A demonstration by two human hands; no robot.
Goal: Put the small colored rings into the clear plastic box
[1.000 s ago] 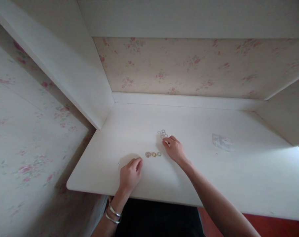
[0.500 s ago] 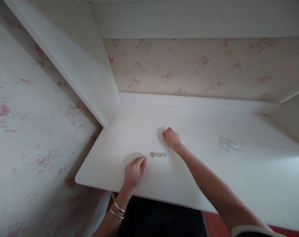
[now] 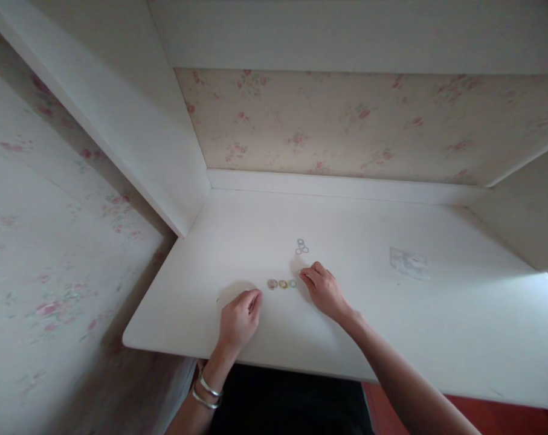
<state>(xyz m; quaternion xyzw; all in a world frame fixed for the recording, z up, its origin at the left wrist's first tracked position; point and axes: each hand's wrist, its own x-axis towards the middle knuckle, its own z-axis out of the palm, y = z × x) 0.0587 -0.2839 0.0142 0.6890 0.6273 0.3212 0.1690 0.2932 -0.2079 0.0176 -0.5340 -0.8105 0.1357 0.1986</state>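
Observation:
On the white desk, three small groups of rings lie in a row: a pinkish-brown one (image 3: 272, 284), a yellow one (image 3: 283, 284) and a pale green one (image 3: 292, 283). Just right of the green one, my right hand (image 3: 325, 290) is closed in a pinch; its fingertips hide whatever small thing they hold. My left hand (image 3: 240, 319) rests closed on the desk left of the row, thumb and fingers together, their contents hidden. Beyond the right hand lies a loose cluster of several grey rings (image 3: 301, 246).
A crumpled clear plastic bag (image 3: 409, 264) lies on the right part of the white desk (image 3: 346, 229). A white side panel (image 3: 183, 151) rises at the left, and a low white ledge (image 3: 346, 185) runs along the back below flowered wallpaper.
My right hand has come back toward me from the grey rings, uncovering them, and is now beside the green ring. My left hand stays closed in place. The view has shifted slightly.

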